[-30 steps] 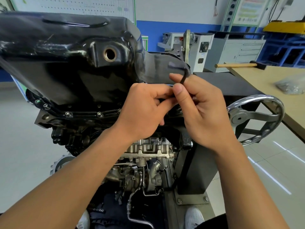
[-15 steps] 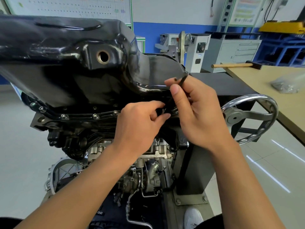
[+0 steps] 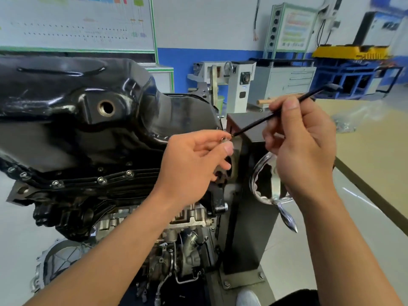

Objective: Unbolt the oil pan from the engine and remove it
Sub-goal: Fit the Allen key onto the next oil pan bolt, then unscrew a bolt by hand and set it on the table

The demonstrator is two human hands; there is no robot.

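Both hands have come away from the right end of the glossy black steel oil pan [image 3: 92, 138], where a second ago they crowded against its flange. The left hand [image 3: 194, 164] has drawn back and now pinches a small silvery bolt [image 3: 225, 139] between thumb and forefinger, clear of the pan. The right hand [image 3: 302, 151] has risen and swung right, its grip round the thin black L-shaped hex key [image 3: 276, 113]. The key's long shaft now slants down-left to a tip just beside the bolt; earlier only its bent end showed above the fingers. That hand now hides part of the chromed handwheel [image 3: 252, 180].
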